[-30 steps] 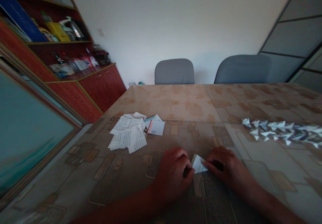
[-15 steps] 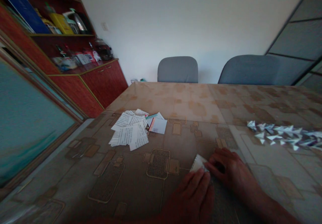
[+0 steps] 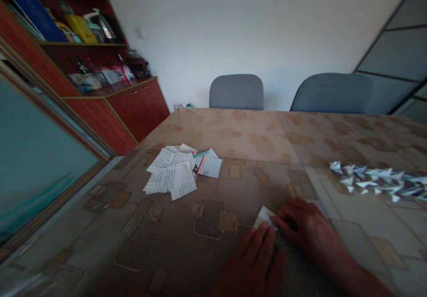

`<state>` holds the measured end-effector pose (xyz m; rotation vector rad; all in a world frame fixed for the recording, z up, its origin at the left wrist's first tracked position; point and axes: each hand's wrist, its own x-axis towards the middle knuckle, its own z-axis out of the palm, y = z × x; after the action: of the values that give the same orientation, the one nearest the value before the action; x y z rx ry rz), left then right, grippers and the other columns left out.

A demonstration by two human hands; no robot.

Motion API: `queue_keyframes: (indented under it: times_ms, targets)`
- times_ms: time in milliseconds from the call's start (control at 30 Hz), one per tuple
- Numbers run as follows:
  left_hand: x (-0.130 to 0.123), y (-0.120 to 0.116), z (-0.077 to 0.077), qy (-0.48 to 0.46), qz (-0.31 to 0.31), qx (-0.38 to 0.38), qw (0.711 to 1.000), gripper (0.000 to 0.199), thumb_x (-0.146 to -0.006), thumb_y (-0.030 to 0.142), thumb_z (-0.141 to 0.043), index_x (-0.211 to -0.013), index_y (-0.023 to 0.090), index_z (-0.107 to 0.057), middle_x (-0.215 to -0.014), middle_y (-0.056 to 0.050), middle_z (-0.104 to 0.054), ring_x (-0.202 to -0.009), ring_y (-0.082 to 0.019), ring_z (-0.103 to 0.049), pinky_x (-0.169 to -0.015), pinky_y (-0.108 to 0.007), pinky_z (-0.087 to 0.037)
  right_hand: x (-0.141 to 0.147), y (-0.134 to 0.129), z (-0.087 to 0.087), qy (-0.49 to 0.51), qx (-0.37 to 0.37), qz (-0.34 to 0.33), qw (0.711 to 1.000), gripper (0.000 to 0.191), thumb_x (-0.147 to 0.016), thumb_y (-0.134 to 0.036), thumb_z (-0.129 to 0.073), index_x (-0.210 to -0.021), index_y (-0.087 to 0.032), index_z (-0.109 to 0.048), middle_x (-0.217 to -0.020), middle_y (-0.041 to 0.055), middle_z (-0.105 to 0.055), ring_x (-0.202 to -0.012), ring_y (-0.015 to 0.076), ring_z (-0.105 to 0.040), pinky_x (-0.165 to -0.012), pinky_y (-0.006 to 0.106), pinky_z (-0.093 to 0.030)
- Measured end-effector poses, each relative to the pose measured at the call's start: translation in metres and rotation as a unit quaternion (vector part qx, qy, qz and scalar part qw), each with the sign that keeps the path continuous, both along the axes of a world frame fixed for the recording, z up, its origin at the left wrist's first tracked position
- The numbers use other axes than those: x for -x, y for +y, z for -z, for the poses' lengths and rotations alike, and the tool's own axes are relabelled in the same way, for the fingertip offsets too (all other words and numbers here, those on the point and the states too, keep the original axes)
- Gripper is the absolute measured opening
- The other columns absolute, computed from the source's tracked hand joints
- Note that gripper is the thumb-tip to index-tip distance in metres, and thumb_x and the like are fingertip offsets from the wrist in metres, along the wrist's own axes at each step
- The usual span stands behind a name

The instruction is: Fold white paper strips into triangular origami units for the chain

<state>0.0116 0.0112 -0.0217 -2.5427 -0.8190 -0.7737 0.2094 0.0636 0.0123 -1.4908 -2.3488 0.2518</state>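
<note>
A small piece of white paper (image 3: pixel 263 216) with a jagged left edge lies on the table near its front. My left hand (image 3: pixel 255 257) holds it down, its fingers close together and resting on the paper's lower part. On the other side, my right hand (image 3: pixel 302 223) is curled, with thumb and bent fingers closed at the paper's right edge. The fingers cover part of the paper, so its folds cannot be made out fully.
Left of my hands is a loose pile of printed paper pieces (image 3: pixel 171 174), with a white card (image 3: pixel 211 167) beside it. Rows of folded paper pieces (image 3: pixel 376 179) lie at the right. Two grey chairs (image 3: pixel 236 92) stand behind the patterned table (image 3: pixel 187 130).
Both hands stay on the paper with almost no movement. My left fingers have shifted very slightly along it. The whole view has moved a little.
</note>
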Motion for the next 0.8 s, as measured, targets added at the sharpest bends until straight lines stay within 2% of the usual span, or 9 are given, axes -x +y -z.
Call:
queue_keyframes:
  times_ms: [200,400,567,700,800]
  targets:
    - [-0.001,-0.001,0.001,0.01,-0.008,0.006,1.0,0.028,-0.096,0.03,-0.048,-0.117,0.012,-0.054,-0.125,-0.016,-0.062,-0.123,-0.028,-0.054,-0.106,-0.038,-0.036,-0.002,0.003,-0.002,0.033,0.014,-0.007,0.999,0.022,-0.087,-0.03,-0.061,-0.067,-0.021,-0.058,-0.07,0.0023,-0.059,-0.07,0.0215,-0.058,-0.066,0.035,-0.042]
    - [-0.001,-0.001,0.003,0.019,-0.006,0.001,1.0,0.03,-0.095,0.03,-0.05,-0.118,0.012,-0.053,-0.127,-0.017,-0.061,-0.125,-0.03,-0.052,-0.108,-0.041,-0.034,-0.003,0.006,-0.006,0.083,0.057,-0.022,0.995,0.019,-0.089,-0.029,-0.057,-0.072,-0.021,-0.062,-0.071,0.0026,-0.061,-0.067,0.0194,-0.058,-0.061,0.032,-0.043]
    - [-0.001,-0.001,-0.001,0.0,-0.006,0.001,1.0,0.027,-0.095,0.029,-0.05,-0.115,0.011,-0.056,-0.122,-0.016,-0.064,-0.122,-0.029,-0.055,-0.106,-0.039,-0.035,0.001,0.008,-0.008,0.099,0.046,-0.023,0.994,0.02,-0.089,-0.029,-0.056,-0.072,-0.02,-0.062,-0.069,0.0023,-0.061,-0.064,0.0185,-0.057,-0.059,0.031,-0.042]
    - [0.001,0.0,-0.005,0.029,0.005,0.002,1.0,0.026,-0.096,0.027,-0.047,-0.115,0.011,-0.056,-0.121,-0.016,-0.064,-0.12,-0.029,-0.056,-0.105,-0.039,-0.035,0.008,0.011,-0.008,0.107,0.022,-0.02,0.994,0.025,-0.089,-0.031,-0.056,-0.067,-0.02,-0.061,-0.065,0.0018,-0.061,-0.062,0.0176,-0.057,-0.058,0.03,-0.041]
    - [0.0,-0.001,-0.003,0.027,0.001,-0.009,1.0,0.028,-0.096,0.03,-0.047,-0.115,0.011,-0.055,-0.122,-0.016,-0.064,-0.121,-0.029,-0.055,-0.107,-0.04,-0.033,0.011,0.011,-0.004,0.101,-0.003,-0.007,0.995,0.025,-0.088,-0.029,-0.056,-0.065,-0.02,-0.061,-0.065,0.0022,-0.061,-0.064,0.0183,-0.057,-0.06,0.031,-0.041]
